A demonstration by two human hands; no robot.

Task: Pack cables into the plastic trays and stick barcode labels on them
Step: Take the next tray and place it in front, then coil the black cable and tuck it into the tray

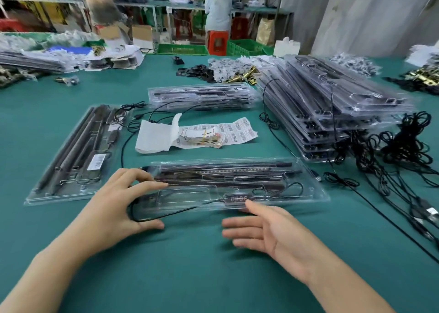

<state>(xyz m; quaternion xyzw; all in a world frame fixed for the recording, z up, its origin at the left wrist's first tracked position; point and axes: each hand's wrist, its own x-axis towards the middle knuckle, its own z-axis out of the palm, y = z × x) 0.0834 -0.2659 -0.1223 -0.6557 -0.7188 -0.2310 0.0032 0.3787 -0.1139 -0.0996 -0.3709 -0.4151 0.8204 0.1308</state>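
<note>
A clear plastic tray with dark rods lies crosswise on the green table in front of me. A black cable with an inline controller runs along the tray's near side and loops out at its left end. My left hand grips that left end, fingers on top and thumb at the near edge by the loop. My right hand is open, palm turned left, with its fingertips at the tray's near edge just below the controller. Sheets of barcode labels lie behind the tray.
A packed tray bearing a barcode label lies at the left. More trays sit behind, and a tall stack stands at the right. Loose black cables sprawl at the far right. A person stands at a far bench.
</note>
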